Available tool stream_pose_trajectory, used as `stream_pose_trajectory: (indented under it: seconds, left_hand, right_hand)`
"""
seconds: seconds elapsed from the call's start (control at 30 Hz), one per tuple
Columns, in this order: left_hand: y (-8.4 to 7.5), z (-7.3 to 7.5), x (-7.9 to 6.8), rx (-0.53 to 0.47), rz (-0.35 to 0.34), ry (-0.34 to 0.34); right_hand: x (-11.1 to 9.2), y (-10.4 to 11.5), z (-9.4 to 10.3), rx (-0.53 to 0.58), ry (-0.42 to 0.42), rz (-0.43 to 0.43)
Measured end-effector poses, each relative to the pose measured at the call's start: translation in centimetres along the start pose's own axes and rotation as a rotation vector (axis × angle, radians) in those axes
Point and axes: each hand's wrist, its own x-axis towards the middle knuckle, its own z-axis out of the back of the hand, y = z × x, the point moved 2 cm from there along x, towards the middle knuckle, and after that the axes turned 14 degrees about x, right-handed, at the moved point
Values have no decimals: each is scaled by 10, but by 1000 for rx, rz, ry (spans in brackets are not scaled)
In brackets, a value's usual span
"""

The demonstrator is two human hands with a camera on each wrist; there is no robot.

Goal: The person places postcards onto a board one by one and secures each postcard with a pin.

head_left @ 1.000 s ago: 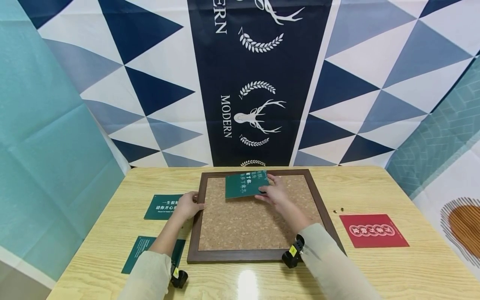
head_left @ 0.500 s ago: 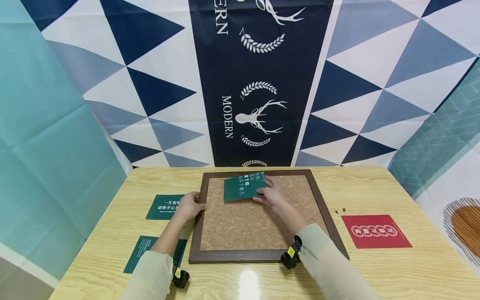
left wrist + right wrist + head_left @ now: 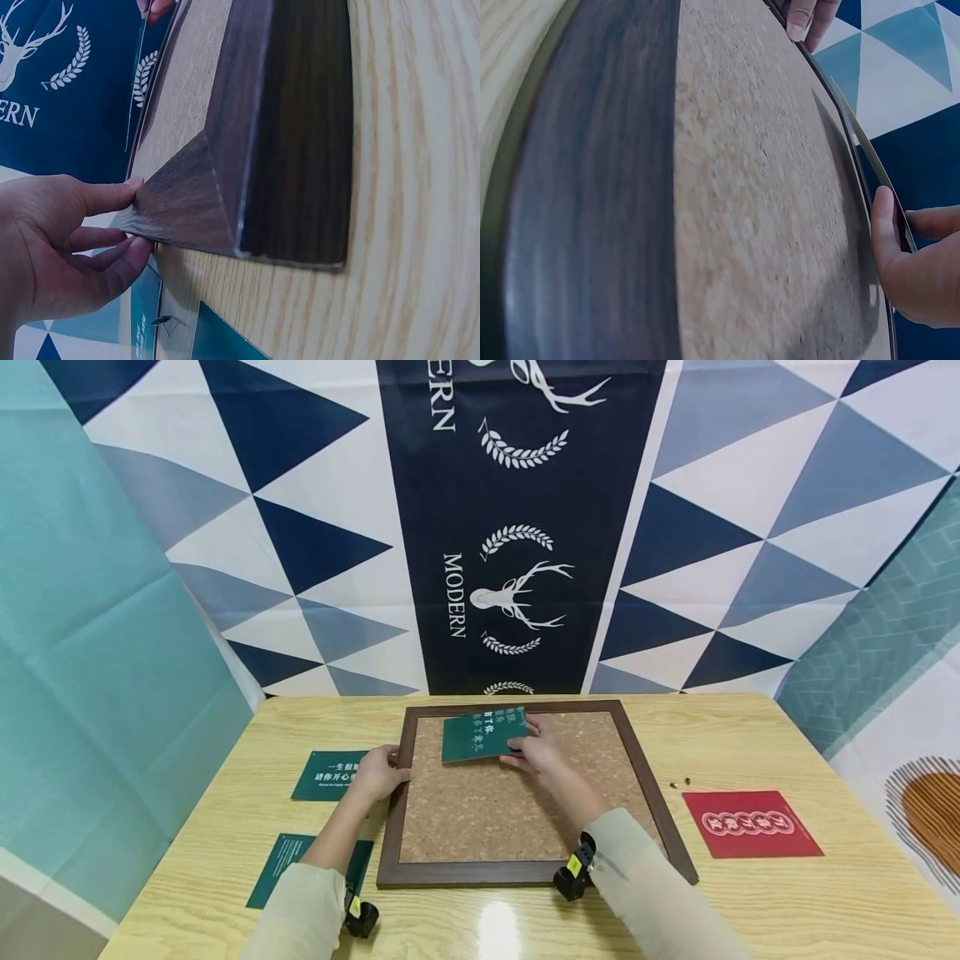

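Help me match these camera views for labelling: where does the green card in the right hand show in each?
Head: the green card is just below centre, in the right hand.
Left wrist: edge-on, a thin strip at upper left.
Right wrist: edge-on, towards the right side.
Shared landmark: the dark-framed cork board, visible in all three.

Pale wood-grain table stood before cloth patterned in blue and white triangles. Navy strip down middle bore white deer heads, word "MODERN." Teal sheet hung at left; bright glare lit table's near side.
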Motion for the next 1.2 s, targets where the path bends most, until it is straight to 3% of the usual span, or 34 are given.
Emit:
stream_pose_trajectory:
  seconds: [0.23,0.67,1.0,1.2]
  left_hand:
    - [0,0,-1,-3,-1,-5]
    - [0,-1,-1,-15,-18,-14]
    - [-1,1,-2,-16,-19,-18]
    - [-1,1,-2,-11,-15,-13]
  right_hand:
    - [2,-3,-4,6,-26,-22]
    - [4,-9,-9,-6,8,1]
    - [4,-7,-9,-52,33,42]
    - [6,-3,-6,-144,11,49]
